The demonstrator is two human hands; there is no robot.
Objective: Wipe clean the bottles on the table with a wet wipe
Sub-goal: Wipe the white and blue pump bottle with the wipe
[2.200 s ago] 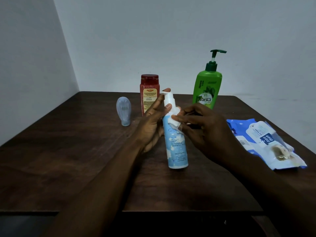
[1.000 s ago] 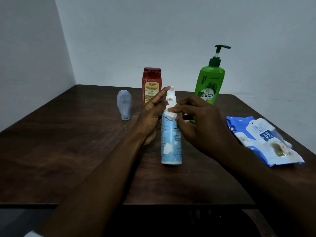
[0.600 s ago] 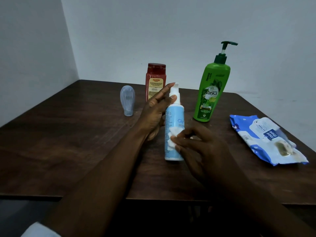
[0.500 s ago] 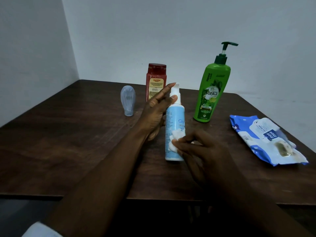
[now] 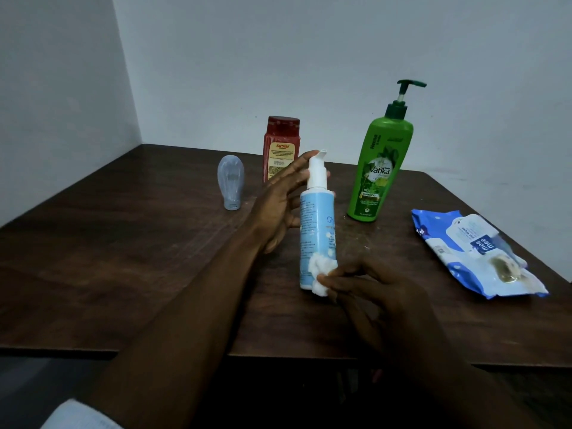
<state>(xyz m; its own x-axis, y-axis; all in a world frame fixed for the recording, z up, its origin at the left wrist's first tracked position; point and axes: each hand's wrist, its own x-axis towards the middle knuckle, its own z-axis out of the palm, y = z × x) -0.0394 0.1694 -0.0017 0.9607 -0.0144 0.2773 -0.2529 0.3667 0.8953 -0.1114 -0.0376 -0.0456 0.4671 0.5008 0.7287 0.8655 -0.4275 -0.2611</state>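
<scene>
Nearest to me, at the bottom left, a pale sleeve cuff [image 5: 79,413] shows on my left arm. Just past the near edge of the dark brown wooden desk [image 5: 123,258], my right hand [image 5: 380,292] pinches a crumpled white wet wipe [image 5: 320,274] between thumb and fingertips and presses it against the lower front of the light-blue cylindrical bottle with a white pump top [image 5: 317,224]. That bottle stands upright on the desk, about midway between the left and right edges and somewhat nearer the near edge than the far one.

A little farther in, my left hand [image 5: 278,205] sits against the bottle's left side. Its fingers are stretched nearly straight along the white pump neck, and the index tip reaches the pump head. The hand is spread, not curled.

Toward the right edge lies a flat blue-and-white plastic packet of wipes [image 5: 476,255], its flap peeled up.

Farther back, right of the middle, stands a tall green plastic pump bottle [image 5: 379,168]. Near the far edge is a red rectangular bottle with a yellow label [image 5: 280,147], partly behind my left fingers. To its left a small translucent grey bottle [image 5: 230,182] rests on its cap.
</scene>
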